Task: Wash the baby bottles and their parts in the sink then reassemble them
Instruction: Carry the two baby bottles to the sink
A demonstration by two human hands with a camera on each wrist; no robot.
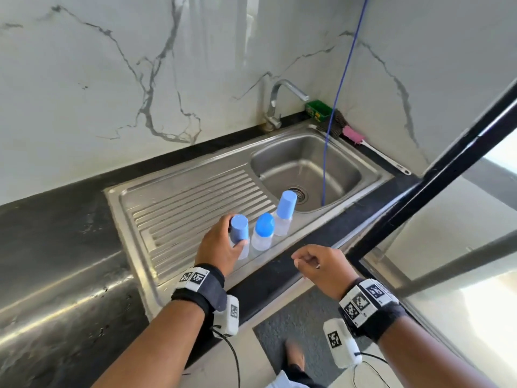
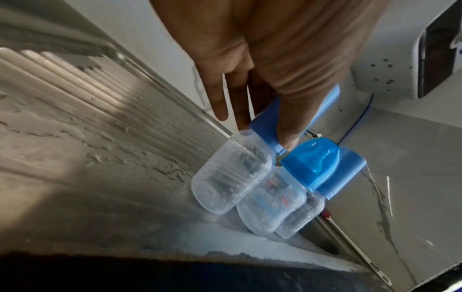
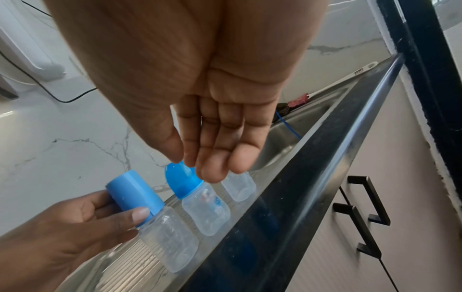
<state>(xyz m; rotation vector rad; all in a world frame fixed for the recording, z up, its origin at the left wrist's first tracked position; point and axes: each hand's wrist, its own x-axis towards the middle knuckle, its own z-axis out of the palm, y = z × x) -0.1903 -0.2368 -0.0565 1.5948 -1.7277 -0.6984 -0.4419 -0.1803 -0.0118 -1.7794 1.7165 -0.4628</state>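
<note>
Three small clear baby bottles with blue caps stand in a row on the steel drainboard [image 1: 181, 208] near its front edge. My left hand [image 1: 221, 245] grips the blue cap of the leftmost bottle [image 1: 240, 233] [image 2: 232, 175] [image 3: 167, 237], thumb in front and fingers behind. The middle bottle [image 1: 262, 232] [image 2: 272, 203] [image 3: 205, 207] has a rounded blue cap. The right bottle [image 1: 284, 217] [image 3: 238, 186] stands at the basin's edge. My right hand [image 1: 321, 264] [image 3: 212, 158] hovers over the counter's front edge, fingers relaxed and holding nothing.
The sink basin [image 1: 305, 169] lies to the right with a tap [image 1: 275, 107] behind it. A blue cord [image 1: 333, 130] hangs into the basin. A green box [image 1: 319, 109] and a pink brush [image 1: 361, 140] lie at the back right. A black frame [image 1: 436, 175] rises on the right.
</note>
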